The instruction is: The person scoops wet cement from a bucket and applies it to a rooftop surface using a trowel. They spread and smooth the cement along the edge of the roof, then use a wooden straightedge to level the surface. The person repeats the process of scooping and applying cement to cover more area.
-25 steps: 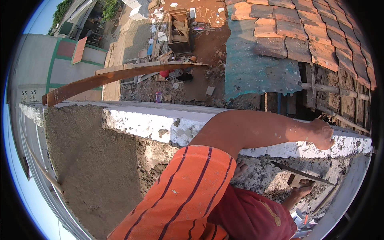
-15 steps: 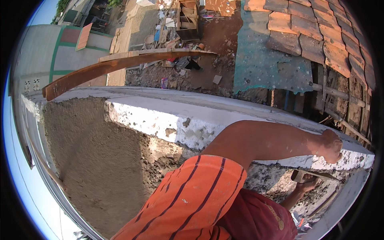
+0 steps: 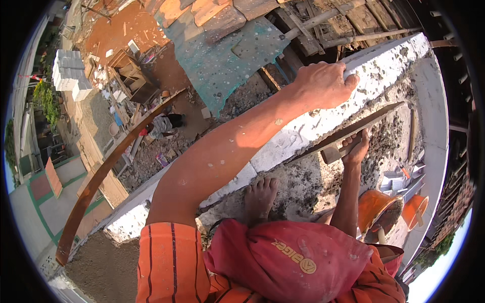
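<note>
My left hand (image 3: 323,85) is closed over the top edge of a low white block wall (image 3: 290,129), its arm stretched across the view. Below it, my right hand (image 3: 357,146) grips the handle of a plastering trowel (image 3: 348,132). The trowel's long, dark blade is tilted up toward the right, alongside the inner face of the wall. I cannot tell whether the blade touches the rough mortar surface (image 3: 303,187) there. My bare foot (image 3: 260,198) stands close to the wall. A red cloth cap (image 3: 288,260) hides part of the lower middle.
Two orange buckets (image 3: 380,212) stand at the right, near metal tools (image 3: 401,181). Wet grey mortar (image 3: 103,267) covers the lower left. A curved brown board (image 3: 108,161) sticks out over the drop, with rubble (image 3: 151,177) below. Beyond lie a teal sheet (image 3: 227,60) and roof tiles (image 3: 222,20).
The view has swung round to the right, bringing the buckets, foot and more of the trowel into sight. My left hand stays on the wall; my right hand still holds the trowel.
</note>
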The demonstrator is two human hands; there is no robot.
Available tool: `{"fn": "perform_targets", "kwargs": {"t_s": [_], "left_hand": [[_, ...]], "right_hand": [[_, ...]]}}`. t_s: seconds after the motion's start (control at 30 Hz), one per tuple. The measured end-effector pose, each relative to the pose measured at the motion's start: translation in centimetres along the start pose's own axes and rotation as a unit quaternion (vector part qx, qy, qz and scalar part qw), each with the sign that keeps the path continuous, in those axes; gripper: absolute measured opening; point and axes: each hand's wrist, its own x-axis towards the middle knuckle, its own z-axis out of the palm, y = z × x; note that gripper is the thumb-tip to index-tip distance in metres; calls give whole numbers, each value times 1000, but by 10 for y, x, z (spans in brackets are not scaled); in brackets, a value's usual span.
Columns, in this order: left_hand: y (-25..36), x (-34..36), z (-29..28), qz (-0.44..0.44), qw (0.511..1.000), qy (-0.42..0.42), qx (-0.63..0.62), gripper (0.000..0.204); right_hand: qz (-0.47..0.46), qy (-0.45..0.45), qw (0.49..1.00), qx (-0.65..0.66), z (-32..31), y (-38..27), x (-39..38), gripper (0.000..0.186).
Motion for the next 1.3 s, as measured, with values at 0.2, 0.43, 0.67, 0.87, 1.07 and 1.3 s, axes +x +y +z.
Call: {"fn": "perform_targets", "kwargs": {"t_s": [0.2, 0.43, 0.67, 0.87, 1.07, 1.3], "left_hand": [[10, 5, 6, -41, 999, 20, -17, 69], [-11, 10, 9, -18, 997, 54, 44, 72], [19, 9, 15, -42, 991, 57, 111, 65], [8, 6, 17, -2, 974, 104, 203, 55], [21, 8, 21, -6, 985, 106, 137, 48], [20, 15, 17, 39, 991, 77, 99, 42]], "right_hand": [[25, -6, 998, 55, 41, 25, -53, 21], [-31, -56, 997, 45, 82, 89, -120, 47], [-2, -69, 997, 31, 84, 75, -84, 55], [23, -87, 985, 144, 51, 11, 44, 46], [-17, -33, 997, 66, 23, -87, 169, 28], [-74, 84, 991, 75, -96, -121, 207, 33]]}}
